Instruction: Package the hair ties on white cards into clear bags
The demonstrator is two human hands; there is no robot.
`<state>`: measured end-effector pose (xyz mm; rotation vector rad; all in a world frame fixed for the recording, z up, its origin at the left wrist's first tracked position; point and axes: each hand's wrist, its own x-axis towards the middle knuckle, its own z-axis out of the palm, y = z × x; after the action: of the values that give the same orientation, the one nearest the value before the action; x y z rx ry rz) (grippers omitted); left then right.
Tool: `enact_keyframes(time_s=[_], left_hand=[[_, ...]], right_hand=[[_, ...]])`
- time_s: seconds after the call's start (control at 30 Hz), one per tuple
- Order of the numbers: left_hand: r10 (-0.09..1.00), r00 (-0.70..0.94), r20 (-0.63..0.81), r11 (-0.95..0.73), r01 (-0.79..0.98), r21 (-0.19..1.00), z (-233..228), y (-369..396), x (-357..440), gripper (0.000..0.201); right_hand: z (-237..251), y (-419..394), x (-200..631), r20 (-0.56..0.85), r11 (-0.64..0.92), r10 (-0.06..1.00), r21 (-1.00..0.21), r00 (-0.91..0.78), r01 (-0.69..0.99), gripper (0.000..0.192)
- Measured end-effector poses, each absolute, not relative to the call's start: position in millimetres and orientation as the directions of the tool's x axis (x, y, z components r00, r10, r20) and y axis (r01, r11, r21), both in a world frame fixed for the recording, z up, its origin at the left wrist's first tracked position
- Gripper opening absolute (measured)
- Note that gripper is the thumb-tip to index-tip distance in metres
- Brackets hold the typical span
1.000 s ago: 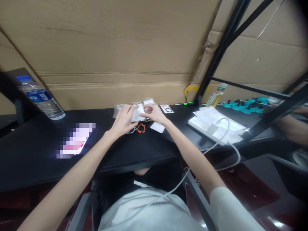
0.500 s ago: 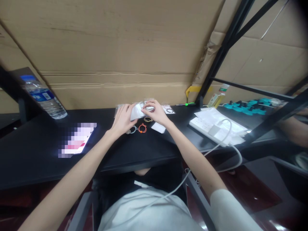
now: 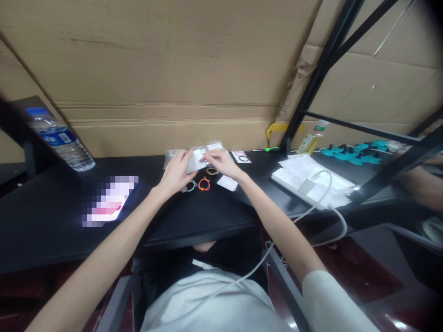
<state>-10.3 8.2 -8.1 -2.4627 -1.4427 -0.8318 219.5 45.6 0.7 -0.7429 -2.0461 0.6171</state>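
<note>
My left hand (image 3: 177,173) is closed on a small white card (image 3: 195,160), holding it tilted just above the table. My right hand (image 3: 221,163) is at the card's right edge, its fingers drawn together and its fingertips against the card. Below the hands lie an orange hair tie (image 3: 204,184), a pale grey-blue hair tie (image 3: 191,186) partly beside my left hand, and a yellowish hair tie (image 3: 212,171). A stack of white cards (image 3: 227,183) rests to the right. Clear plastic bags (image 3: 213,146) lie behind my hands, partly hidden.
A lit phone (image 3: 112,200) and a water bottle (image 3: 64,140) are at the left. To the right are a bagged black hair tie (image 3: 241,157), a green-tipped tool (image 3: 272,149), and a white power strip (image 3: 290,184) under papers. Another person's arm (image 3: 424,184) shows far right.
My right hand has shifted slightly, its fingertips moving left onto the white card, and its fingers lie flatter. The bagged black hair tie now shows more fully. My left hand stays in place.
</note>
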Motion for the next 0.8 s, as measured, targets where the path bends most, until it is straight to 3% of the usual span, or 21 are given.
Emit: enact_keyframes(time_s=[0.13, 0.37, 0.57, 0.8], left_hand=[[0.743, 0.375, 0.555, -0.529, 0.836, 0.143, -7.4, 8.0, -10.5, 0.064], [0.743, 0.353, 0.57, -0.525, 0.834, 0.168, -4.6, 6.2, -10.0, 0.058], [0.743, 0.364, 0.561, -0.538, 0.824, 0.178, -4.3, 5.8, -10.2, 0.061], [0.767, 0.333, 0.548, -0.52, 0.824, 0.227, -3.4, 4.4, -8.6, 0.067]], right_hand=[[-1.5, 43.6, 219.0, 0.531, 0.675, 0.736, -0.621, -0.421, 0.398, 0.044], [0.1, 39.3, 216.1, 0.537, 0.692, 0.72, -0.601, -0.439, 0.399, 0.037], [4.3, 38.6, 216.3, 0.528, 0.699, 0.692, -0.66, -0.492, 0.275, 0.027], [6.3, 37.1, 217.6, 0.434, 0.571, 0.741, -0.809, -0.513, 0.141, 0.027]])
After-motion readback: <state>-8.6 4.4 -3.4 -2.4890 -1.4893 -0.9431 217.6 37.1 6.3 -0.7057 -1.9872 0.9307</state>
